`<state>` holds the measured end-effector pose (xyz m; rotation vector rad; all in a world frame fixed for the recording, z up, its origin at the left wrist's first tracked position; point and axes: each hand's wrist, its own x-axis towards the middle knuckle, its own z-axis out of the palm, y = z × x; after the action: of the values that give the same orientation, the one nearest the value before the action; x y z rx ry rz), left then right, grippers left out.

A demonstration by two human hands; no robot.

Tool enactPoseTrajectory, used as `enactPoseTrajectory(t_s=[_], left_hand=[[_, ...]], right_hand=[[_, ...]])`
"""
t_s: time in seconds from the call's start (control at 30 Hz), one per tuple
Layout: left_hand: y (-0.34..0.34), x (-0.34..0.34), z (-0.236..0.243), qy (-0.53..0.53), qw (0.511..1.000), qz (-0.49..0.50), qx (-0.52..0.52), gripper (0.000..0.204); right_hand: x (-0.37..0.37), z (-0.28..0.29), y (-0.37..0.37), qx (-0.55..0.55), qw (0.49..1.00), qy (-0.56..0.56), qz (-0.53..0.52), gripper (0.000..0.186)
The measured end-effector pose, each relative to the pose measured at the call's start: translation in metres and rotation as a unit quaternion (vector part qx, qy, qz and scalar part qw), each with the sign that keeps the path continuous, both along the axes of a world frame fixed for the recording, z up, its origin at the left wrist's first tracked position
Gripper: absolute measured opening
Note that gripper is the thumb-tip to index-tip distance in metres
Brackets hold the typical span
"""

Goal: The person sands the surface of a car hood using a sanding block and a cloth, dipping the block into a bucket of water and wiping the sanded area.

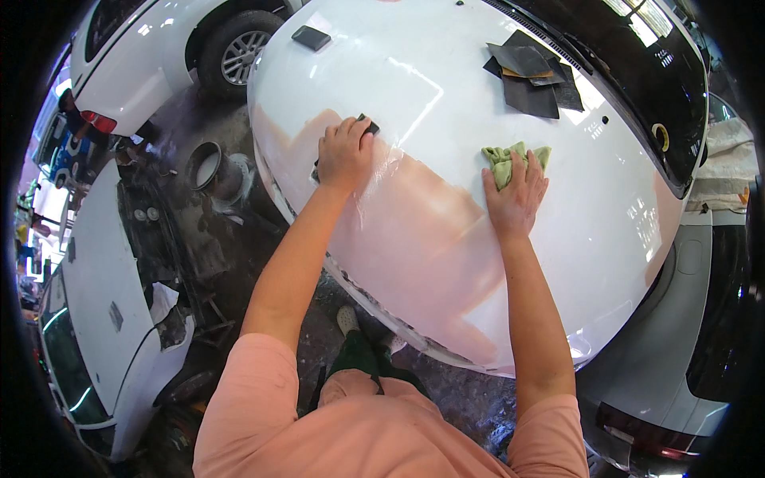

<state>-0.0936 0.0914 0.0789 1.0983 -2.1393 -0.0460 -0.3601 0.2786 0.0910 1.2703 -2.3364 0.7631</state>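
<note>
A white car hood [446,88] with broad pinkish-beige patches lies before me. My left hand [345,155] is closed over a dark piece of sandpaper [369,125] and presses it to the hood at the edge of a patch. Only the sandpaper's ends show past the fingers and palm. Wet streaks shine on the patch beside that hand. Farther right, my right hand [516,195] rests on a crumpled green cloth [500,163], its fingers gripping the folds against the white paint.
Several dark sandpaper sheets [530,76] lie near the windshield, and a small dark block [311,37] sits at the hood's far left. A bucket [207,166] stands on the floor at left. Other vehicles flank the hood, including a grey one [661,319] at right.
</note>
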Motion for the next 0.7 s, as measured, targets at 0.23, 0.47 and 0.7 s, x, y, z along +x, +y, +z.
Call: enactPoseTrajectory(t_s=[0.23,0.47,0.7], left_hand=[[0.104,0.013,-0.036,-0.025,0.997,-0.061,0.036,0.037],[-0.012,0.009,-0.007,0.010,0.999,0.015,0.030,0.032],[0.076,0.026,-0.042,0.019,0.995,-0.101,0.012,0.031]], right_hand=[[-0.012,-0.005,0.008,0.006,1.000,0.008,-0.018,0.067],[0.005,-0.004,-0.004,-0.005,1.000,-0.007,0.014,0.066],[-0.012,-0.002,0.009,0.016,1.000,0.002,-0.021,0.068]])
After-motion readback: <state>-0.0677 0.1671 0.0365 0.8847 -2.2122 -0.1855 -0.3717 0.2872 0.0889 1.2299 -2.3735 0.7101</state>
